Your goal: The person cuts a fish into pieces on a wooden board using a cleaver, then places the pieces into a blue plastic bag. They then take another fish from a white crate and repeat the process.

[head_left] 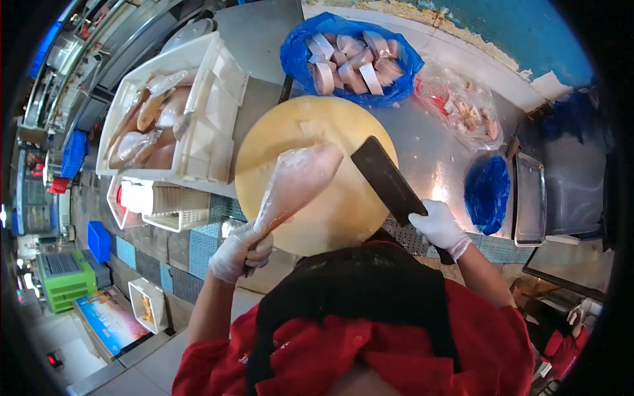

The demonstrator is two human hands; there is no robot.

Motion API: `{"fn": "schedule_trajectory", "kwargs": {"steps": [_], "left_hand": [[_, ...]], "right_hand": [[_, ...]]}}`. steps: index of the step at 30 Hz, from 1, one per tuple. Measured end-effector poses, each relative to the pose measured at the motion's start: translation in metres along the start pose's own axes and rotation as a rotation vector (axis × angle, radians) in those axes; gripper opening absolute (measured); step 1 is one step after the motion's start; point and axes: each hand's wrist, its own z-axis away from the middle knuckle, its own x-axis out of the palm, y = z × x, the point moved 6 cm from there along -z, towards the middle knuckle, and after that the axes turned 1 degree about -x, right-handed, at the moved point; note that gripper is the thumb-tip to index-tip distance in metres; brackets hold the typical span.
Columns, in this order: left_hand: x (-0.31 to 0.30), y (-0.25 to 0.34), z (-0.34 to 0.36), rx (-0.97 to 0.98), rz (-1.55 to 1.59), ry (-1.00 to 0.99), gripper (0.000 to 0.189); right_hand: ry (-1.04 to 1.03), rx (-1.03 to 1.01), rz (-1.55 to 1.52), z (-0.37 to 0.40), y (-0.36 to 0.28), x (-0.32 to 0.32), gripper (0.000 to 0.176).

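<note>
My left hand [239, 252], in a white glove, grips the narrow tail end of a pale fish piece [298, 179] that lies tilted across a round yellow chopping board [343, 211]. In a white glove too, my right hand [440, 228] holds the handle of a dark cleaver [386, 178], its blade hovering over the board just right of the fish. The cleaver's handle is hidden inside the glove.
A blue bag [294, 56] of cut fish slices sits behind the board. A white crate [211, 86] with whole fish stands at the left. A clear bag of scraps [462, 105], a blue bag [487, 191] and a metal tray [529, 198] lie to the right.
</note>
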Motion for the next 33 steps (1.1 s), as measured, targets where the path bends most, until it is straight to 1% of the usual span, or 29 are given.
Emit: {"fn": "schedule_trajectory", "kwargs": {"steps": [1,2,3,4,5,6,8,10,11,13,15,17,18,20,21,22,23,24,26,27,28,30,31,32,33], "left_hand": [[-0.014,-0.017,-0.005,-0.002,0.013,-0.013,0.034],[-0.024,-0.025,-0.009,-0.004,0.017,-0.017,0.034],[-0.034,-0.029,-0.013,-0.011,-0.187,0.001,0.037],[-0.044,-0.030,-0.020,-0.009,-0.390,0.022,0.040],[-0.056,-0.029,-0.033,-0.005,-0.437,0.023,0.036],[-0.053,-0.022,-0.044,0.002,-0.436,0.026,0.036],[-0.045,0.001,-0.063,0.168,-0.457,0.241,0.035],[-0.033,0.012,-0.066,0.137,-0.494,0.272,0.037],[-0.029,0.014,-0.067,0.101,-0.528,0.297,0.040],[-0.023,0.017,-0.067,0.112,-0.559,0.333,0.041],[-0.023,0.016,-0.069,0.115,-0.563,0.364,0.043],[-0.025,0.014,-0.069,0.131,-0.557,0.401,0.043],[-0.024,0.013,-0.068,0.122,-0.543,0.395,0.043],[-0.021,0.018,-0.065,0.125,-0.521,0.415,0.042],[-0.022,0.019,-0.065,0.127,-0.509,0.410,0.042],[-0.022,0.019,-0.064,0.132,-0.514,0.387,0.042],[-0.023,0.020,-0.064,0.137,-0.531,0.363,0.041],[-0.025,0.027,-0.070,0.155,-0.535,0.363,0.041],[-0.029,0.013,-0.068,0.097,-0.470,0.329,0.040],[-0.031,0.014,-0.068,0.070,-0.512,0.352,0.040],[-0.031,0.013,-0.065,0.074,-0.517,0.347,0.040],[-0.035,0.014,-0.055,0.070,-0.517,0.383,0.041],[-0.034,0.017,-0.050,0.070,-0.592,0.399,0.042],[-0.037,0.014,-0.051,0.069,-0.598,0.396,0.042],[-0.041,0.011,-0.054,0.109,-0.588,0.405,0.041]], "right_hand": [[0.059,-0.082,0.091,-0.006,-0.001,0.000,0.035],[0.118,-0.165,0.182,-0.010,-0.004,0.002,0.036],[0.173,-0.245,0.235,-0.014,-0.011,0.005,0.036],[0.176,-0.253,0.247,-0.017,-0.023,0.004,0.036],[0.206,-0.311,0.259,-0.018,-0.039,0.004,0.036],[0.237,-0.367,0.266,-0.019,-0.056,0.004,0.036],[0.369,-0.555,0.346,-0.020,-0.098,-0.009,0.035],[0.495,-0.725,0.299,0.006,-0.160,-0.032,0.033],[0.635,-0.897,0.210,0.019,-0.190,-0.045,0.032],[0.776,-1.036,-0.028,0.063,-0.239,-0.066,0.031],[0.843,-1.133,-0.336,0.099,-0.279,-0.071,0.020],[0.831,-1.341,-0.295,0.095,-0.283,-0.080,0.026],[0.792,-1.142,-0.298,0.070,-0.268,-0.066,0.028],[0.685,-0.744,0.189,0.006,-0.213,-0.015,0.030],[0.595,-0.589,0.460,-0.025,-0.183,0.013,0.033],[0.371,-0.585,0.644,-0.069,-0.140,0.047,0.033],[0.228,-0.403,0.603,-0.073,-0.133,0.042,0.034],[0.243,-0.414,0.605,-0.077,-0.141,0.037,0.034],[0.236,-0.393,0.552,-0.068,-0.136,0.045,0.030],[0.302,-0.478,0.610,-0.074,-0.133,0.048,0.028],[0.310,-0.476,0.609,-0.067,-0.132,0.051,0.028],[0.319,-0.566,0.657,-0.047,-0.134,0.062,0.021],[0.344,-0.601,0.689,-0.039,-0.126,0.067,0.017],[0.348,-0.597,0.685,-0.038,-0.115,0.068,0.017],[0.358,-0.602,0.685,-0.036,-0.107,0.067,0.017]]}}
